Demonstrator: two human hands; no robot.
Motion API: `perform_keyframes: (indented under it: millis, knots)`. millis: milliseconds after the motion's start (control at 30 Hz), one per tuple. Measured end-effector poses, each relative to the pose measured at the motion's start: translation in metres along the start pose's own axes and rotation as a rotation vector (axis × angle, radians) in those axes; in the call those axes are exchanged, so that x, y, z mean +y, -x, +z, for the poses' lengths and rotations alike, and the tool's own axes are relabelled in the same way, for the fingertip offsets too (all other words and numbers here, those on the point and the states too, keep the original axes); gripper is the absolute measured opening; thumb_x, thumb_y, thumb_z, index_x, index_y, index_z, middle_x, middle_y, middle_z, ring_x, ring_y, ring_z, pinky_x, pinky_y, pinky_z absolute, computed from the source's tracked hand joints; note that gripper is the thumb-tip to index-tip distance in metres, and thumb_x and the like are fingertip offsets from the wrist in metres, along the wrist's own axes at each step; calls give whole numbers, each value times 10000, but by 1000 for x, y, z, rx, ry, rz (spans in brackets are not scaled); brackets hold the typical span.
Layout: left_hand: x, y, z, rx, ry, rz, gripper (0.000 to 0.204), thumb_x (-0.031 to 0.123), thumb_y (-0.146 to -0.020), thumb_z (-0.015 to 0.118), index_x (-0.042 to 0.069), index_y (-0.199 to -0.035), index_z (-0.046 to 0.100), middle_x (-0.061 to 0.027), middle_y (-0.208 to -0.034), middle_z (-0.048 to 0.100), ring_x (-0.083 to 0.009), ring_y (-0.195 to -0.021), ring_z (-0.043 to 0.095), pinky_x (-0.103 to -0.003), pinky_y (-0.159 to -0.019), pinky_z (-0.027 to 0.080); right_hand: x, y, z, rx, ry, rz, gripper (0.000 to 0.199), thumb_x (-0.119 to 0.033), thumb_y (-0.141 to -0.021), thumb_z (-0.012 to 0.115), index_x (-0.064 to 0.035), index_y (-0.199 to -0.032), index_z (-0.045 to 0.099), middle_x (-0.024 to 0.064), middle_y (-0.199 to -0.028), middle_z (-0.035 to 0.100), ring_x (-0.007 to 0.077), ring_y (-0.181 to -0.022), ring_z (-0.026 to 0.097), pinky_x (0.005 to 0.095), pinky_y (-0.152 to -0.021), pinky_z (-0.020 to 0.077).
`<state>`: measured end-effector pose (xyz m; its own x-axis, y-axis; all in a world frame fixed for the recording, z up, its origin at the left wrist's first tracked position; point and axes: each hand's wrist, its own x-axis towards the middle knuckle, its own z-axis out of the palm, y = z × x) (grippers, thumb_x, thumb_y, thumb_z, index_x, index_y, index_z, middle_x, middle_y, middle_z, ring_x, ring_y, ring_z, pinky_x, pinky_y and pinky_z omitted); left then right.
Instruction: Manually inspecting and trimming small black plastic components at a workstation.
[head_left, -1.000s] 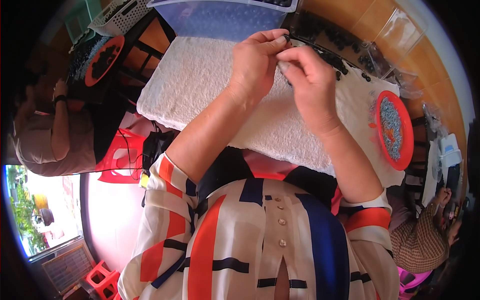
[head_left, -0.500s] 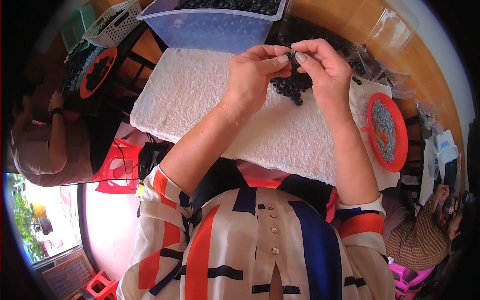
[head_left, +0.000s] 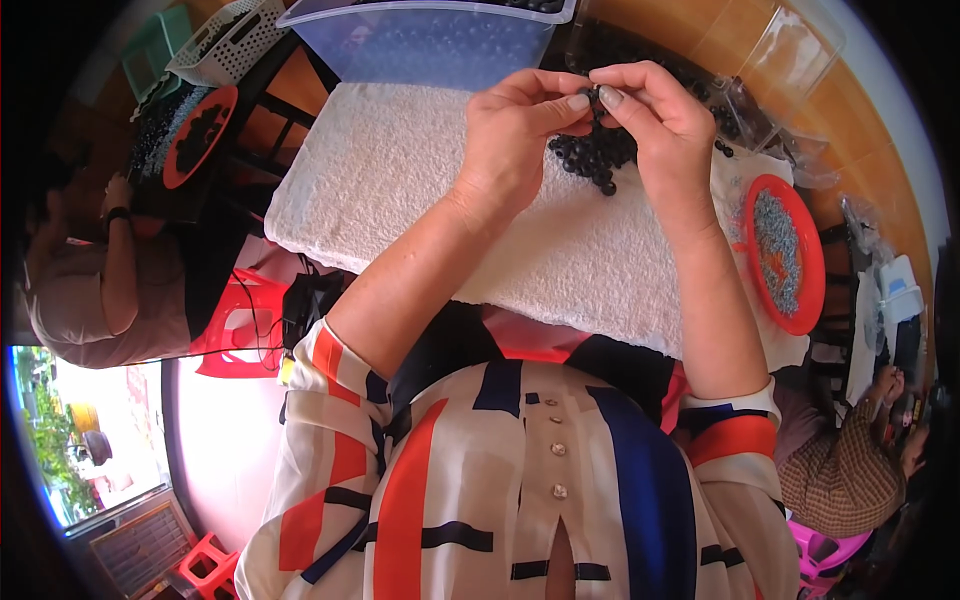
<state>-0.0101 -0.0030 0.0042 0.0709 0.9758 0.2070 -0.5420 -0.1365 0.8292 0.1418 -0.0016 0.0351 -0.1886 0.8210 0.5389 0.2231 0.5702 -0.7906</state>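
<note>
While your two hands meet above the far part of the white towel [head_left: 400, 190], a small black piece [head_left: 594, 98] is at your fingertips, just over the cluster of black pieces [head_left: 588, 163] lying on the cloth. Your left hand [head_left: 512, 125] seems to be pinching this piece between thumb and index finger; your right hand [head_left: 668, 135] brings its thumb and index finger close against it, but I cannot tell if they grip something of their own. I would judge the step in hand as fine fingertip work on one piece, and the next move calls for a steady left pinch and small, light motions of the right fingers. At your right, the red plate [head_left: 813, 285] carries tiny grey-blue bits [head_left: 775, 245], too small to make out one by one. What lies exactly between your fingertips is mostly hidden by them, your right hand covers part of the cluster, and the bluish bin [head_left: 430, 55] beyond the towel is cut off by the upper edge
</note>
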Motion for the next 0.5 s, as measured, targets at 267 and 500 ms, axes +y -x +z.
perform_keyframes:
  millis: [267,500]
  knots:
    - [-3,3,3,46,-12,35,166,-32,-879,620,-86,-1035,631,-139,-980,662,-202,-831,653,-302,-784,547,-2,3,-1,3,-23,100,134,-70,-919,602,-19,-1027,664,11,-951,666,78,-843,604,225,-732,499]
    - [-3,5,6,59,-100,117,162,-36,-855,641,-80,-1010,643,-127,-933,675,-181,-812,636,-295,-777,518,-4,-2,-2,-18,-92,284,137,-151,-908,619,-34,-965,662,0,-841,641,70,-763,583,219,-700,462]
